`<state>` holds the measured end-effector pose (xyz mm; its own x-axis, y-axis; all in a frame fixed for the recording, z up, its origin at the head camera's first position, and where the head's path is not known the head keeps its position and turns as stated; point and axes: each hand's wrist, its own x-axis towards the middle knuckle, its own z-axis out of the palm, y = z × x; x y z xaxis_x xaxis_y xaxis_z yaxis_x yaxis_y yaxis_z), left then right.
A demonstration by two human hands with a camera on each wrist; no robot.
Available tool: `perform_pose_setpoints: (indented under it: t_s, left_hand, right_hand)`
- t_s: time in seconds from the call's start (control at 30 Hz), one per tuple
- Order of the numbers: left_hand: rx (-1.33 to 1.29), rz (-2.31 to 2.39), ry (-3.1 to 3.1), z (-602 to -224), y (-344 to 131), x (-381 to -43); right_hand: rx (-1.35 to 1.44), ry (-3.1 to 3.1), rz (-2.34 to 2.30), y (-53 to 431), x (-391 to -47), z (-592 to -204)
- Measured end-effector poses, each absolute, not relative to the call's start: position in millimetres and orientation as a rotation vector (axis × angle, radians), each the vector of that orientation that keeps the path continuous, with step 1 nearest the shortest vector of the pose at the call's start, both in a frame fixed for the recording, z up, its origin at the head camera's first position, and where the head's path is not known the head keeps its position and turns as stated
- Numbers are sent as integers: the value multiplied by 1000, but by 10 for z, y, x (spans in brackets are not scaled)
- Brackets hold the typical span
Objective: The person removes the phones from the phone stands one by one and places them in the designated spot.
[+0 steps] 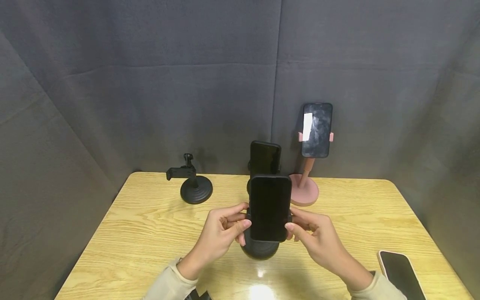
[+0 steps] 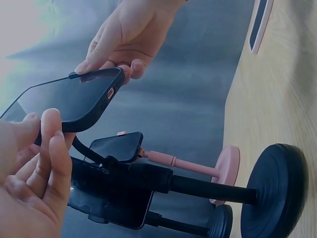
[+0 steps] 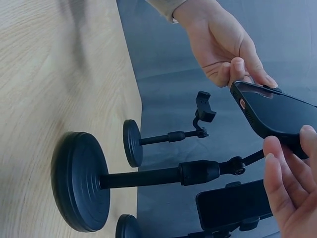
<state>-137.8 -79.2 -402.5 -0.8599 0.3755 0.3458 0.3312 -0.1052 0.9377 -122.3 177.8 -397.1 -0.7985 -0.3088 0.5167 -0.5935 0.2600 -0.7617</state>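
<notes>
A smartphone [image 1: 271, 208] in a black case stands upright, dark screen toward me, in the clamp of a black phone stand. The stand's round base [image 3: 81, 181] is on the table, its pole [image 3: 143, 178] rising behind the phone. My left hand [image 1: 225, 231] pinches the phone's left edge at the clamp arm, thumb in front and fingers behind. On the opposite edge, my right hand [image 1: 316, 239] grips in the same way. Seen from the left wrist, the case's lower end [image 2: 101, 101] shows a port opening between both hands. The clamp's back is mostly hidden.
Directly behind is another black stand holding a phone [image 1: 265, 156]. A pink stand [image 1: 305, 191] at back right bears a phone [image 1: 316, 129]. An unloaded black stand [image 1: 196, 189] is at back left. A light-edged phone [image 1: 401, 273] lies front right. Grey curtain [image 1: 168, 83] surrounds the table.
</notes>
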Motion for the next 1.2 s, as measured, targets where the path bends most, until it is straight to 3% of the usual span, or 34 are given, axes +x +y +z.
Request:
perform_pose_setpoints:
  t_s: [0.67, 1.2]
  left_hand:
    - [720, 2059, 2157, -4047, -765, -1269]
    - [703, 2074, 2139, -4062, -768, -1274]
  right_hand:
    - [817, -2294, 1576, 1811, -1136, -4045]
    - [934, -2125, 1835, 1794, -1299, -3743]
